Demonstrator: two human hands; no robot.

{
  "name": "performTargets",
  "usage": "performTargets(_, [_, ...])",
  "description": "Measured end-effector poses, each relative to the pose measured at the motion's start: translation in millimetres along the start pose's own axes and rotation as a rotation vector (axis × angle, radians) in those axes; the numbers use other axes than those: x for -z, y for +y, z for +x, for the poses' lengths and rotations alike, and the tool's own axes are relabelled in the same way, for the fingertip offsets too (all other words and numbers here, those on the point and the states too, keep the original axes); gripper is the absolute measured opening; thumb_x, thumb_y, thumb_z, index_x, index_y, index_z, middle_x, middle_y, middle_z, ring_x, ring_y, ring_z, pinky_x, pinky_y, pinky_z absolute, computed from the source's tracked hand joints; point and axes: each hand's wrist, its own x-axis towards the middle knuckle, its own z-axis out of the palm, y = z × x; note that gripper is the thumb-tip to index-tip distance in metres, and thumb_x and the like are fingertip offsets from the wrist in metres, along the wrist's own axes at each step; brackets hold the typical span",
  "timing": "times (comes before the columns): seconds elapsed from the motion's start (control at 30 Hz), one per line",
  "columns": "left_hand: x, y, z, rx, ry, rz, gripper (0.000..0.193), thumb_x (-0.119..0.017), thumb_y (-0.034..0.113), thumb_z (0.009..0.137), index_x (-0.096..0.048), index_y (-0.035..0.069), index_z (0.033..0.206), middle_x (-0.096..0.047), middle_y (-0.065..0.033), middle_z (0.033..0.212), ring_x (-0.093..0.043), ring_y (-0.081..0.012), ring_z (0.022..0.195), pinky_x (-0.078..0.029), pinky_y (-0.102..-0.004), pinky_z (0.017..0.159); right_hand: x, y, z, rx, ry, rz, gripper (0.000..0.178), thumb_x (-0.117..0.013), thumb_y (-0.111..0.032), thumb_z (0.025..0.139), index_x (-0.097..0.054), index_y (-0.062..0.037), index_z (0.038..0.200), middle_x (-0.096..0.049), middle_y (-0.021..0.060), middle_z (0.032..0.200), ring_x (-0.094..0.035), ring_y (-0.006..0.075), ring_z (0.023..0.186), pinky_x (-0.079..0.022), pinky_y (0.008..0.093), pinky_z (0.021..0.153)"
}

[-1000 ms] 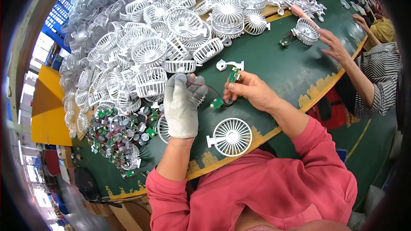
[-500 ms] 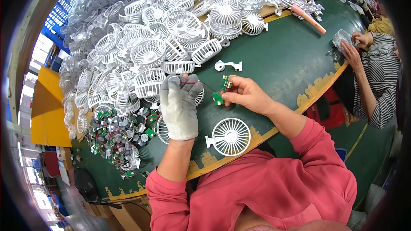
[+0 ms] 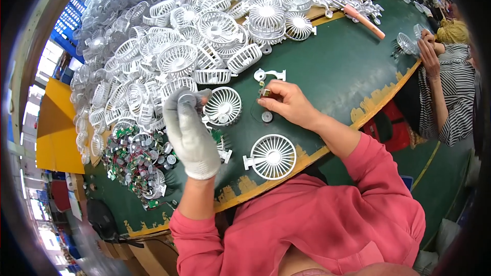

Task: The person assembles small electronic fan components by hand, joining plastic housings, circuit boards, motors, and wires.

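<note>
My right hand (image 3: 292,103) is bare and pinches a small green circuit board (image 3: 264,92) over the table. Thin wires run down from it to a small round motor (image 3: 267,116) below the fingers. My left hand (image 3: 188,130), in a white glove with bare fingertips, is raised left of a white fan cage (image 3: 223,105). Its fingers are curled together; what they hold, if anything, cannot be made out. A white bracket with a round end (image 3: 270,75) lies just beyond my right hand. Nearer to me lies a round white fan grille (image 3: 273,157) with a side tab.
A big heap of white fan cages (image 3: 176,59) covers the left and back. Wired boards and motors (image 3: 138,161) are piled at left. A pink-handled tool (image 3: 364,20) lies at the back right. A co-worker's hands (image 3: 428,53) are by another cage at far right.
My left hand has moved left, away from my right hand, uncovering a fan cage. My right hand has shifted slightly up and left with the board. The motor now shows below it.
</note>
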Motion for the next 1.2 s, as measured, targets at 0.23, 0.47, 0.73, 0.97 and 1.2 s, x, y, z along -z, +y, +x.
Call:
performTargets(0.23, [18.6, 75.8, -26.8, 0.444, -0.347, 0.371, 0.030, -0.047, 0.019, 0.093, -0.049, -0.002, 0.114, -0.058, -0.0062, 0.080, -0.046, -0.0061, 0.053, -0.037, -0.0185, 0.048, -3.6, -32.2, 12.4, 0.274, -0.042, -0.286, 0.022, -0.065, -0.005, 0.082, -0.060, 0.0008, 0.102, -0.060, 0.0103, 0.084, -0.061, 0.0190, 0.073, -0.049, 0.0317, 0.064])
performTargets(0.47, [30.0, 57.8, -82.3, 0.615, -0.510, 0.453, 0.050, -0.058, 0.014, 0.085, -0.043, -0.001, 0.130, -0.065, -0.0079, 0.076, -0.058, -0.0105, 0.061, -0.047, -0.0240, 0.057, -20.5, -80.8, -53.2, 0.516, -0.221, -0.324, 0.037, -0.071, -0.019, 0.077, -0.062, -0.0035, 0.110, -0.063, 0.0099, 0.085, -0.061, 0.0262, 0.074, -0.049, 0.0363, 0.064])
performTargets(0.73, [30.9, 26.5, -89.2, 0.313, -0.646, 0.712, 0.060, -0.064, 0.025, 0.082, -0.041, 0.004, 0.133, -0.061, -0.0156, 0.090, -0.063, -0.0270, 0.077, -0.051, -0.0354, 0.068, -26.8, -77.7, -79.1, 0.401, -0.220, -0.581, 0.034, -0.072, -0.018, 0.073, -0.061, -0.0055, 0.103, -0.060, 0.0067, 0.087, -0.058, 0.0251, 0.078, -0.044, 0.0363, 0.068])
performTargets(0.97, [38.7, 6.6, -97.9, -0.027, -0.878, 1.157, 0.064, -0.076, 0.032, 0.068, -0.049, 0.011, 0.123, -0.053, -0.0162, 0.117, -0.058, -0.0355, 0.097, -0.050, -0.0417, 0.079, -20.5, -53.5, -72.6, 0.409, -0.380, -0.914, 0.027, -0.073, -0.018, 0.071, -0.060, -0.0077, 0.092, -0.056, 0.0033, 0.080, -0.054, 0.0205, 0.083, -0.039, 0.0366, 0.079])
performTargets(1.2, [47.5, 4.6, -96.1, -0.171, -0.883, 1.166, 0.029, -0.071, 0.022, 0.073, -0.062, 0.014, 0.099, -0.060, -0.0062, 0.094, -0.059, -0.0268, 0.085, -0.048, -0.0384, 0.071, -15.8, -55.9, -65.4, 0.386, -0.542, -0.863, 0.023, -0.072, -0.018, 0.071, -0.060, -0.0070, 0.087, -0.056, 0.0039, 0.079, -0.053, 0.0209, 0.084, -0.039, 0.0349, 0.078])
